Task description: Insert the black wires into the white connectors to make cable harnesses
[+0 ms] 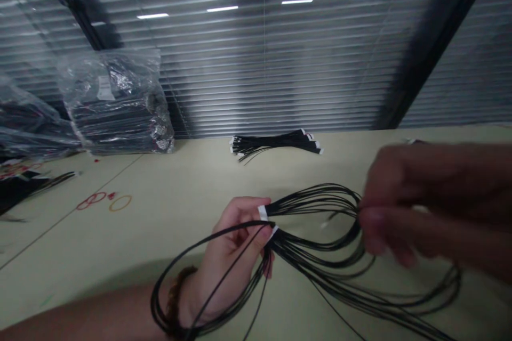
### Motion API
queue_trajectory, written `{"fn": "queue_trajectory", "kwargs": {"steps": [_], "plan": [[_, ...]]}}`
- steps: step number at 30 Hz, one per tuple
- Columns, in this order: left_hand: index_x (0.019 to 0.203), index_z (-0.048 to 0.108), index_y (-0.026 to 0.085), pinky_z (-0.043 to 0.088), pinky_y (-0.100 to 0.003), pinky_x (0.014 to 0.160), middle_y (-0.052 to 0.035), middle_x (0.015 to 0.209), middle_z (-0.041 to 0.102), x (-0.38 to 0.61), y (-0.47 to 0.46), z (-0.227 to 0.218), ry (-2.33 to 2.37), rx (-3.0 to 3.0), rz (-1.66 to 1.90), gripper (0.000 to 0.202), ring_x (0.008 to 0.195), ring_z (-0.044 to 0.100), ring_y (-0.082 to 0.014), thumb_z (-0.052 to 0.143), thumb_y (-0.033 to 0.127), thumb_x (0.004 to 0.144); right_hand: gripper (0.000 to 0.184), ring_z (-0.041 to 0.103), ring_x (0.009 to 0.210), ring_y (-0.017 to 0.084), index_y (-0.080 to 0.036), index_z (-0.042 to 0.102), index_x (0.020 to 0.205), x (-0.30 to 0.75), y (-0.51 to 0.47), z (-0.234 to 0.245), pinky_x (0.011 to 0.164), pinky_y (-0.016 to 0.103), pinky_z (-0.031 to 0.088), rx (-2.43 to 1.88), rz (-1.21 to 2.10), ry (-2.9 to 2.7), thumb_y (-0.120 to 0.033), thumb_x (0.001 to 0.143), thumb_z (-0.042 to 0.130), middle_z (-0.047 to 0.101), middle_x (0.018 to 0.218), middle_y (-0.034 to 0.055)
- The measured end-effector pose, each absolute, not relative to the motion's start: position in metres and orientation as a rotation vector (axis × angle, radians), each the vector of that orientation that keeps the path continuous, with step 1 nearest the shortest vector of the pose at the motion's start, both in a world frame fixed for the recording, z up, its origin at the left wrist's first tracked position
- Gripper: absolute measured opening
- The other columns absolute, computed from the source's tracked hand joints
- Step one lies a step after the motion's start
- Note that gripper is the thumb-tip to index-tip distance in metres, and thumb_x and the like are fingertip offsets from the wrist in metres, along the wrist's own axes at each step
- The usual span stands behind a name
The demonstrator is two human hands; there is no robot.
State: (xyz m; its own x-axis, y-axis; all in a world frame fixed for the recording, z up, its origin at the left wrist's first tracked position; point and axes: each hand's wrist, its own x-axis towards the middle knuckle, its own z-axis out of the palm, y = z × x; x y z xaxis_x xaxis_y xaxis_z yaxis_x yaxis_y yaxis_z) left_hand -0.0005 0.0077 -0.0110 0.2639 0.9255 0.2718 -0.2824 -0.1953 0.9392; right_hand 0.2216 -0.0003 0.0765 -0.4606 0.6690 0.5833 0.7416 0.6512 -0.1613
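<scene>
Two hands: left [230,256] grips black wires [316,200], right [420,205] blurred, apparently pinching.

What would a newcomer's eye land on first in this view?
Long, thin black wire loops with white-tipped ends fill the lower middle, gripped by the left hand, while the blurred right hand is at the loops on the right. Farther back on the pale yellow-green table lies a smaller black wire bundle, and a clear plastic bag of black wires stands at back left.
</scene>
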Motion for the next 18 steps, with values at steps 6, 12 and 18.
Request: {"fn": "queue_trajectory", "kwargs": {"steps": [6, 12, 18], "plan": [[0.098, 0.057, 0.027, 0.050, -0.012, 0.040, 0.0052, 0.070, 0.050, 0.000, 0.003, -0.012, 0.592, 1.276, 1.308, 0.021, 0.051, 0.049, -0.0037, 0.057, 0.013, 0.082, 0.016, 0.044, 0.050, 0.011, -0.020, 0.049, 0.075, 0.190, -0.009, 0.046, 0.048, 0.027, 0.027, -0.925, -0.293, -2.410, -0.020, 0.089, 0.041, 0.051, 0.059, -0.0032], [0.097, 0.057, 0.027, 0.050, -0.011, 0.042, 0.0054, 0.070, 0.051, 0.000, 0.002, -0.009, 0.577, 1.283, 1.284, 0.023, 0.049, 0.050, -0.0026, 0.055, 0.009, 0.083, 0.017, 0.038, 0.049, 0.010, -0.018, 0.045, 0.074, 0.188, -0.008, 0.044, 0.050, 0.028, 0.022, -0.869, -0.379, -2.356, -0.018, 0.090, 0.040, 0.044, 0.056, -0.0044], [0.099, 0.058, 0.031, 0.049, -0.011, 0.042, 0.0052, 0.067, 0.052, 0.000, 0.003, -0.014, 0.543, 1.296, 1.263, 0.027, 0.049, 0.048, -0.0034, 0.056, 0.009, 0.082, 0.012, 0.040, 0.054, 0.009, -0.017, 0.047, 0.075, 0.188, -0.010, 0.036, 0.053, 0.027, 0.024, -0.800, -0.299, -2.383, -0.016, 0.087, 0.047, 0.050, 0.062, -0.0040]]}}
